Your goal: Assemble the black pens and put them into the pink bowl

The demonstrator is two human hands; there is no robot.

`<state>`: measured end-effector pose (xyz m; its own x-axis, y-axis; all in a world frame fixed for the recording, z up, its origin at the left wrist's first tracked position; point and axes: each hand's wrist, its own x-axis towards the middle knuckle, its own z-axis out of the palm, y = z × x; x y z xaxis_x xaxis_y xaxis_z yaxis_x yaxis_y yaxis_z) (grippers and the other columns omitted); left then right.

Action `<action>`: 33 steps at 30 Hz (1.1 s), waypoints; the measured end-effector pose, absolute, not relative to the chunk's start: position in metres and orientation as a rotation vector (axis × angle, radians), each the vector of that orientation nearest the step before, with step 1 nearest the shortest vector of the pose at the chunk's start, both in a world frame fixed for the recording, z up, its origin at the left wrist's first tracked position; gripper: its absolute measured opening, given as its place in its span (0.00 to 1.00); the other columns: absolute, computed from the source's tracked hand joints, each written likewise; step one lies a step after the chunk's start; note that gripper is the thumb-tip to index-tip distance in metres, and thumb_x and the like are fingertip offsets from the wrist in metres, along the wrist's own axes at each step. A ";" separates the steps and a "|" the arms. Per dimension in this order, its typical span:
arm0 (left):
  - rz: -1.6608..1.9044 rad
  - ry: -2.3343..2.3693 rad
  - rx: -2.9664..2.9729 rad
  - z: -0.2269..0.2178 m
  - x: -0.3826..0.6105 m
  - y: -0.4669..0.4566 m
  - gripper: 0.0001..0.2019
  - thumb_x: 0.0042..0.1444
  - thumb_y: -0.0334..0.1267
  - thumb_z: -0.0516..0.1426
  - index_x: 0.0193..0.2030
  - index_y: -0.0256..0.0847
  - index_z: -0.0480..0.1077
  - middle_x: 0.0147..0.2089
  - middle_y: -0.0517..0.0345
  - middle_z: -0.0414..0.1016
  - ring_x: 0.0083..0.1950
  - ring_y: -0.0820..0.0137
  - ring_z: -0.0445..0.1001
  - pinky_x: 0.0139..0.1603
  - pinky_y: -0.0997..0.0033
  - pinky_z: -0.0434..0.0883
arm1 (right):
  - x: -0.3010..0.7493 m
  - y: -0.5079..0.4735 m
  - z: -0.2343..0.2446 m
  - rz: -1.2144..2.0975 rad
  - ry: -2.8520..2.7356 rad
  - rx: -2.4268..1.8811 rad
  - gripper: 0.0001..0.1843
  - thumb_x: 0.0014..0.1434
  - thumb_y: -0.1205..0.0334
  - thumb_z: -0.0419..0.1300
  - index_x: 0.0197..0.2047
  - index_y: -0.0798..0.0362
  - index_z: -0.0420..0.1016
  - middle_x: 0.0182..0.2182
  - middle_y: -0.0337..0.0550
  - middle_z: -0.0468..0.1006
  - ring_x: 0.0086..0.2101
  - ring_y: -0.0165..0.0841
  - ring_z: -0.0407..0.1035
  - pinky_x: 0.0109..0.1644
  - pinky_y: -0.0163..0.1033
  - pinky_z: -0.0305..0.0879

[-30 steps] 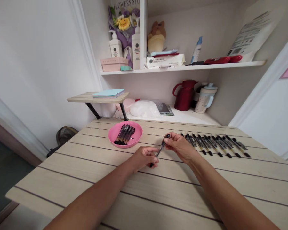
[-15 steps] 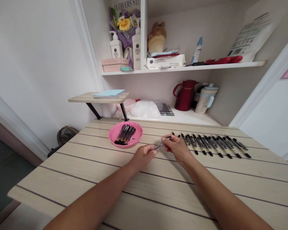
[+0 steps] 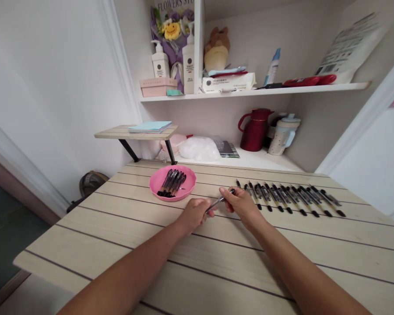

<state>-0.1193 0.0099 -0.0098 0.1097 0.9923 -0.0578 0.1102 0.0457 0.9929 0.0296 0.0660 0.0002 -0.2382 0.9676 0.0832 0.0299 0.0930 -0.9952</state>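
Between my two hands, above the middle of the table, is a slim pen (image 3: 217, 203) with a clear barrel and a dark end. My left hand (image 3: 195, 213) pinches its lower left end. At its upper right, dark end, my right hand (image 3: 239, 202) is closed on it with thumb and fingers. To the left, a pink scalloped dish (image 3: 154, 180) holds several black pens (image 3: 173, 183) lying side by side. Right of my right hand, a long row of pen parts (image 3: 289, 199) with black caps lies slanted on the table; my hand partly hides its left end.
The slatted wooden table (image 3: 184, 273) has a small raised shelf (image 3: 111, 132) with blue paper (image 3: 153, 126) at back left. Behind stand a red jug (image 3: 254, 133), a pale cup (image 3: 281, 138) and a white plastic bag (image 3: 199, 149). Overhead runs a white shelf (image 3: 282, 90) with bottles.
My left hand has shifted slightly down and left along the pen, and more of the barrel shows between my hands. The view has tilted slightly; the dish and row lie as before.
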 end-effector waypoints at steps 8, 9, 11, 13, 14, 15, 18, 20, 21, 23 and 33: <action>1.111 1.302 1.331 -0.013 -0.117 0.008 0.09 0.43 0.39 0.57 0.29 0.38 0.63 0.20 0.67 0.62 0.17 0.80 0.59 0.17 0.80 0.54 | 0.029 0.066 -0.006 1.223 -1.502 -1.105 0.22 0.42 0.42 0.59 0.16 0.50 0.58 0.06 0.32 0.60 0.10 0.25 0.52 0.15 0.33 0.48; 1.120 1.312 1.333 -0.013 -0.117 0.009 0.09 0.42 0.39 0.57 0.30 0.38 0.62 0.21 0.67 0.62 0.18 0.80 0.60 0.18 0.80 0.55 | 0.028 0.066 -0.007 1.214 -1.502 -1.115 0.22 0.42 0.42 0.60 0.16 0.50 0.58 0.06 0.31 0.60 0.10 0.24 0.52 0.15 0.33 0.47; 1.145 1.352 1.369 -0.014 -0.117 0.009 0.09 0.41 0.36 0.57 0.29 0.38 0.62 0.21 0.67 0.62 0.19 0.79 0.62 0.19 0.80 0.56 | 0.026 0.065 -0.008 1.214 -1.493 -1.127 0.23 0.41 0.42 0.60 0.16 0.50 0.57 0.06 0.31 0.59 0.10 0.24 0.51 0.15 0.33 0.46; 1.197 1.374 1.445 -0.013 -0.118 0.010 0.08 0.40 0.33 0.58 0.28 0.37 0.63 0.23 0.65 0.64 0.21 0.79 0.62 0.22 0.80 0.58 | 0.025 0.064 -0.007 1.245 -1.481 -1.130 0.23 0.41 0.42 0.60 0.16 0.50 0.56 0.06 0.30 0.58 0.10 0.23 0.50 0.15 0.32 0.46; 1.224 1.367 1.469 -0.012 -0.118 0.010 0.07 0.39 0.32 0.58 0.27 0.37 0.64 0.24 0.65 0.65 0.23 0.80 0.61 0.24 0.80 0.58 | 0.025 0.064 -0.006 1.275 -1.481 -1.122 0.23 0.41 0.42 0.60 0.16 0.51 0.57 0.06 0.30 0.59 0.10 0.23 0.51 0.15 0.32 0.46; 1.236 1.346 1.468 -0.010 -0.118 0.010 0.08 0.39 0.33 0.58 0.29 0.36 0.66 0.26 0.64 0.66 0.23 0.80 0.61 0.24 0.80 0.58 | 0.026 0.064 -0.004 1.315 -1.484 -1.106 0.22 0.42 0.43 0.60 0.17 0.51 0.59 0.08 0.31 0.61 0.11 0.24 0.53 0.15 0.32 0.48; 1.152 1.231 1.335 -0.006 -0.118 0.009 0.13 0.46 0.40 0.55 0.38 0.35 0.68 0.28 0.61 0.68 0.19 0.82 0.56 0.20 0.80 0.54 | 0.034 0.065 0.006 1.463 -1.473 -0.975 0.19 0.45 0.44 0.59 0.30 0.52 0.70 0.23 0.39 0.75 0.19 0.27 0.65 0.20 0.32 0.55; 1.071 1.138 1.239 -0.003 -0.120 0.008 0.17 0.50 0.45 0.52 0.41 0.34 0.67 0.27 0.60 0.69 0.16 0.83 0.53 0.16 0.80 0.48 | 0.038 0.066 0.012 1.538 -1.425 -0.859 0.21 0.47 0.46 0.58 0.40 0.51 0.70 0.36 0.43 0.77 0.22 0.26 0.66 0.21 0.31 0.55; 1.048 1.090 1.205 -0.003 -0.121 0.008 0.18 0.50 0.47 0.52 0.41 0.34 0.68 0.26 0.60 0.69 0.15 0.84 0.52 0.15 0.80 0.46 | 0.040 0.066 0.014 1.571 -1.403 -0.805 0.22 0.48 0.46 0.57 0.43 0.50 0.69 0.39 0.44 0.76 0.21 0.24 0.64 0.21 0.31 0.55; 1.027 0.998 1.149 -0.002 -0.123 0.008 0.18 0.49 0.48 0.53 0.39 0.34 0.68 0.25 0.61 0.67 0.14 0.84 0.50 0.15 0.79 0.42 | 0.039 0.065 0.016 1.626 -1.371 -0.728 0.20 0.48 0.47 0.57 0.40 0.52 0.69 0.38 0.45 0.76 0.19 0.23 0.61 0.20 0.31 0.53; 1.037 0.883 1.071 -0.002 -0.115 0.002 0.15 0.46 0.45 0.57 0.31 0.32 0.69 0.23 0.62 0.65 0.15 0.86 0.49 0.16 0.78 0.40 | 0.014 0.044 0.018 1.318 -1.201 -0.850 0.15 0.53 0.47 0.51 0.27 0.51 0.61 0.22 0.38 0.73 0.12 0.21 0.52 0.16 0.31 0.53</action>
